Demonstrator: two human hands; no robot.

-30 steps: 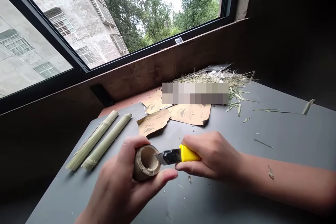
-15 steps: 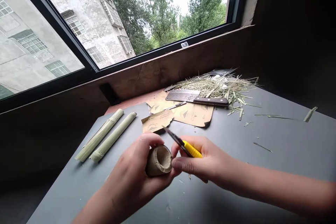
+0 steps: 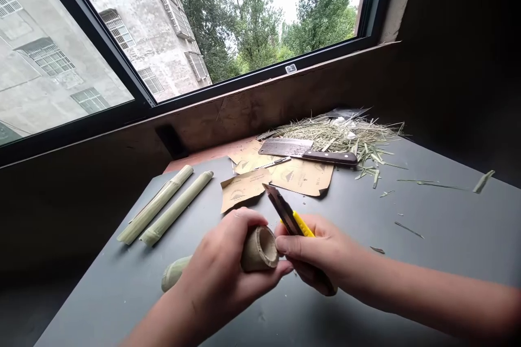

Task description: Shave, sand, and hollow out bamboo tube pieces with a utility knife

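My left hand point(image 3: 223, 260) is wrapped round a short bamboo tube point(image 3: 251, 254), its hollow end facing right. A pale green bamboo end point(image 3: 175, 274) shows on the other side of that hand; it looks like the same tube, but the hand hides the join. My right hand point(image 3: 313, 252) grips a yellow and black utility knife point(image 3: 302, 224). Its blade is out and points up and to the left, above the tube's mouth and apart from it. The right thumb is at the rim of the tube, close to or touching it.
Two bamboo lengths point(image 3: 177, 209) lie on the grey table point(image 3: 439, 238) at left. Farther back, a cleaver point(image 3: 287, 147) and a slim cutter point(image 3: 279, 162) rest on brown sandpaper sheets point(image 3: 244, 187). Behind is a heap of bamboo shavings point(image 3: 317, 130), below a window point(image 3: 260, 21).
Both hands have shifted slightly right. The tube has turned so its mouth faces more to the right, and its other end has come into view. The knife blade is now broader to the camera.
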